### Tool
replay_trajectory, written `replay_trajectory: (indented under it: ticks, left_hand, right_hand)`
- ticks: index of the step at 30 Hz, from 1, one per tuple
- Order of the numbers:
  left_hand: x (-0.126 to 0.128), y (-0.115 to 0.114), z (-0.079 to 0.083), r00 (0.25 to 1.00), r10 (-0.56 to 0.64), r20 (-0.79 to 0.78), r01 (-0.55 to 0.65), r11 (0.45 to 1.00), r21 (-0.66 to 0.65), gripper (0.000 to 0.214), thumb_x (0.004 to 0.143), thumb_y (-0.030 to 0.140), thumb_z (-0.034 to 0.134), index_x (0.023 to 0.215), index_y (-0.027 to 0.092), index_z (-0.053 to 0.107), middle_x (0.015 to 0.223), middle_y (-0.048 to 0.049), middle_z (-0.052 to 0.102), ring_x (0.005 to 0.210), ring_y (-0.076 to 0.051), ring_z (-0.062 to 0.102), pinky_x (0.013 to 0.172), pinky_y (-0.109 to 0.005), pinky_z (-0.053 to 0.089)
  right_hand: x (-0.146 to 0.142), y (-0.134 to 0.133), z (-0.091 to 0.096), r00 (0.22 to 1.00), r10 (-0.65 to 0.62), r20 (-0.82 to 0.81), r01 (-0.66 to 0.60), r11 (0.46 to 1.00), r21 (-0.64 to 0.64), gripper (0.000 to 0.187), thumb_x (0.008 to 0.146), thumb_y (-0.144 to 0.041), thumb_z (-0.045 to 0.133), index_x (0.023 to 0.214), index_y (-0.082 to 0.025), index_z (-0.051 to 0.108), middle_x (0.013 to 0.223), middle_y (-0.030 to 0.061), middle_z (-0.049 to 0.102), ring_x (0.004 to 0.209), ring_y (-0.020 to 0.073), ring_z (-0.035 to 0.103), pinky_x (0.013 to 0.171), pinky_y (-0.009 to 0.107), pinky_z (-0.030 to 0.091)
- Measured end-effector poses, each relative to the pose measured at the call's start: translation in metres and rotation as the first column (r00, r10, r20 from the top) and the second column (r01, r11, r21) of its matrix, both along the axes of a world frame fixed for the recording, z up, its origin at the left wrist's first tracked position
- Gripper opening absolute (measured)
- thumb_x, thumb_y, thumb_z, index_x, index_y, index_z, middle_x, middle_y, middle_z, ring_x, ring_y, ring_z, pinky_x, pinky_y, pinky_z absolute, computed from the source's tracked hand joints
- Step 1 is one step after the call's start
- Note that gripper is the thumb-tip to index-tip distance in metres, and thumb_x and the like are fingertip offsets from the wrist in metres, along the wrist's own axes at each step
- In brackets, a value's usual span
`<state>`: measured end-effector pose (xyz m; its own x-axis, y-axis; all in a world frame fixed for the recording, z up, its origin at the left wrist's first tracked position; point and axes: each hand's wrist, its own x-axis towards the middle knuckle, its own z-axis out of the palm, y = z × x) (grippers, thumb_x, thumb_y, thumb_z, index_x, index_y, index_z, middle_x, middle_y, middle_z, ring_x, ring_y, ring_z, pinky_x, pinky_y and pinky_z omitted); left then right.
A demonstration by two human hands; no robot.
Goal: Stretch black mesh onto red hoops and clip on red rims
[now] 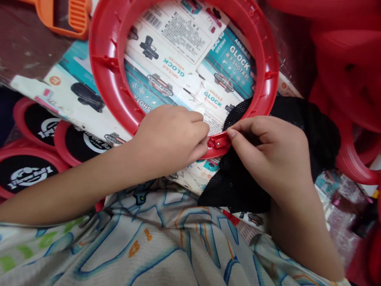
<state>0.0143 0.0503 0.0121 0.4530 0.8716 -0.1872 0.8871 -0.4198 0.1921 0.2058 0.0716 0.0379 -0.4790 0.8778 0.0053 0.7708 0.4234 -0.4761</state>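
I see the red plastic ring [104,69] over cardboard [190,81] printed "GLOCK" and "SHOT". The left hand [174,139] curls around its near rim; the right hand [268,155] pinches it above black mesh [238,186]. White-lettered discs [32,169] sit left.

That teal-and-white printed cardboard [67,85] has a big red ring [104,63] over its middle. A black mesh cloth [238,182] runs under the ring toward the cardboard's near right edge. Past its far left edge, an orange plastic piece [79,20] lies on a dark reddish surface [26,49].
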Motion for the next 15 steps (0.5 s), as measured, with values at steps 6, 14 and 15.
replay_trajectory:
  ticks: [6, 14, 15]
  left_hand:
    - [0.0, 0.0, 0.001, 1.0, 0.012, -0.004, -0.012, 1.0, -0.005, 0.04, 0.096, 0.027, 0.036, 0.076, 0.018, 0.069, 0.069, -0.0071, 0.059, 0.079, -0.026, 0.064, 0.058, -0.034, 0.027]
    - [0.0, 0.001, 0.003, 1.0, -0.008, -0.02, 0.008, 1.0, 0.004, 0.039, 0.096, 0.03, 0.04, 0.075, 0.018, 0.071, 0.066, -0.0075, 0.058, 0.072, -0.026, 0.062, 0.056, -0.034, 0.025]
    - [0.0, 0.001, 0.003, 1.0, -0.01, -0.011, 0.01, 1.0, 0.01, 0.039, 0.096, 0.029, 0.04, 0.076, 0.018, 0.072, 0.064, -0.0076, 0.057, 0.07, -0.026, 0.061, 0.056, -0.034, 0.025]
  right_hand:
    - [0.006, 0.009, 0.003, 0.999, -0.023, 0.032, 0.024, 0.999, -0.032, 0.014, 0.088, -0.014, 0.062, 0.082, -0.017, 0.074, 0.075, 0.0024, 0.073, 0.069, 0.0179, 0.066, 0.065, 0.03, 0.045]
    - [0.012, 0.007, 0.014, 0.996, 0.087, 0.013, -0.085, 0.992, -0.098, 0.008, 0.091, -0.018, 0.068, 0.091, -0.019, 0.076, 0.083, 0.0008, 0.074, 0.072, 0.0165, 0.066, 0.066, 0.03, 0.046]
    - [0.012, 0.007, 0.013, 0.994, 0.108, 0.023, -0.105, 0.989, -0.101, 0.009, 0.091, -0.018, 0.067, 0.091, -0.019, 0.076, 0.084, 0.001, 0.075, 0.073, 0.017, 0.067, 0.067, 0.031, 0.046]
